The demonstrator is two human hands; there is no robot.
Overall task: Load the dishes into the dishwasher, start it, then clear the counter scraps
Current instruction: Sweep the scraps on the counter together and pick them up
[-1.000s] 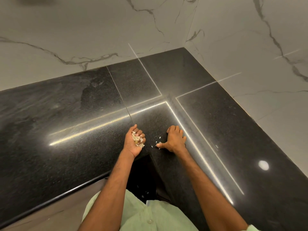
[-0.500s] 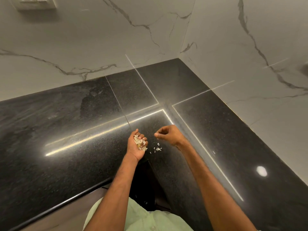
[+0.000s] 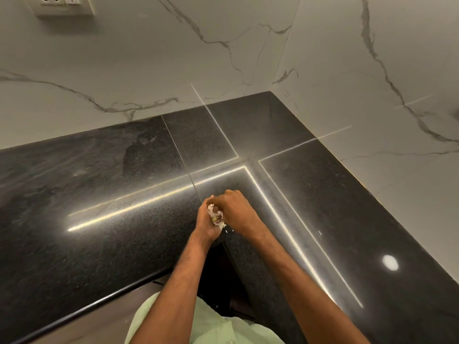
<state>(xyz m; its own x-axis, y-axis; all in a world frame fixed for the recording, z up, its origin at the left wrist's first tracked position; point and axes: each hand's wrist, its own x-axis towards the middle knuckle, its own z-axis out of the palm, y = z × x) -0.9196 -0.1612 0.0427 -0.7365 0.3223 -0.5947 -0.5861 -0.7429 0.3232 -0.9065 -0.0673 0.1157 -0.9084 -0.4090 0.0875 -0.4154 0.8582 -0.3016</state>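
Scraps [image 3: 218,217], cupped in left hand [image 3: 206,227]

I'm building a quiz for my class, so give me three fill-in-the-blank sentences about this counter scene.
The pale food scraps sit in the person's cupped ____ hand.
The speckled stone counter is ____.
The white wall socket is at the view's top ____ corner.
Missing: left; black; left.

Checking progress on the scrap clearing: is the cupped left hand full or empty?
Holding scraps: the left hand cups a pale pile, the right hand over it. A few bits lie on the counter.
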